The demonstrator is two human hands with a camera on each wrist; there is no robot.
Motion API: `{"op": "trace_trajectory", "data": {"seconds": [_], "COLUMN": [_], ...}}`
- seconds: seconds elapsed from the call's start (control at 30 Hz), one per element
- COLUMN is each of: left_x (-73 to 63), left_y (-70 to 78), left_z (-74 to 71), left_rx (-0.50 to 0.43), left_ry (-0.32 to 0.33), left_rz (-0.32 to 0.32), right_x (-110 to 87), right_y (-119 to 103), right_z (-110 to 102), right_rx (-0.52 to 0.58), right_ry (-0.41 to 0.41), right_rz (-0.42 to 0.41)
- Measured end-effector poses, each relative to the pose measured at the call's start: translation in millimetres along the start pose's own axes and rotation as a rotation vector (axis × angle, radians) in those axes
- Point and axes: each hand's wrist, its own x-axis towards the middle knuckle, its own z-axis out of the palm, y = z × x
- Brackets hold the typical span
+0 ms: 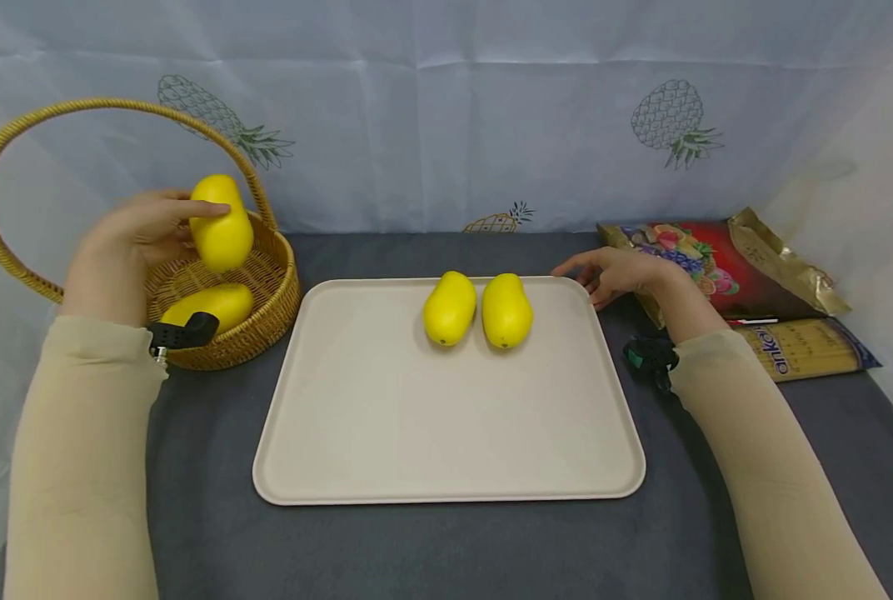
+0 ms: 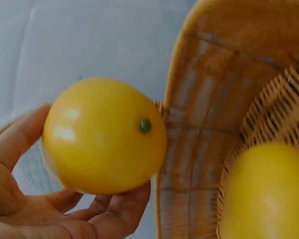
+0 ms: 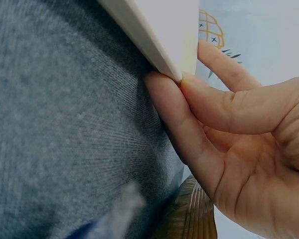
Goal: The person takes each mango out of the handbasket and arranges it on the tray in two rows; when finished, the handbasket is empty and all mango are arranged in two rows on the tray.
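My left hand grips a smooth yellow mango-like fruit over the wicker basket. Thumb and fingers wrap its sides, and a small green nub shows on its end in the left wrist view. Below it, another yellow fruit lies inside the basket, partly hidden by the wrist. At the tray's far right corner, my right hand pinches the rim of the beige tray between thumb and finger, as the right wrist view shows. Two more yellow fruits, one left and one right, lie side by side near the tray's far edge.
The basket's tall arched handle rises around my left hand. Right of the tray lie a red and gold bag and a yellow packet. A pineapple-print cloth hangs behind the dark grey table cover.
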Motion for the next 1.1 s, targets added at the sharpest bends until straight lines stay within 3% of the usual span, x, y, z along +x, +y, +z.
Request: {"op": "trace_trajectory", "data": {"seconds": [0.3,0.63,0.87,1.1], "left_x": [-7.7,-26.3,-31.6,-42.2], "left_y": [18.7,37.3,39.0,32.8], "left_z": [61.6,136.8,196.5,243.7], "left_rx": [0.032,-0.039,-0.052,-0.036], "left_ry": [-0.085,-0.185,-0.219,-0.325], "left_rz": [0.146,0.249,0.235,0.214], "right_x": [-0.3,-0.7,0.4,0.2], "right_y": [0.3,2.1,2.2,2.8], "right_z": [-0.4,-0.4,1.0,0.7], "right_rx": [0.004,0.016,0.018,0.011], "right_ry": [0.003,-0.002,0.006,0.012], "right_rz": [0.001,-0.009,-0.001,-0.003]}}
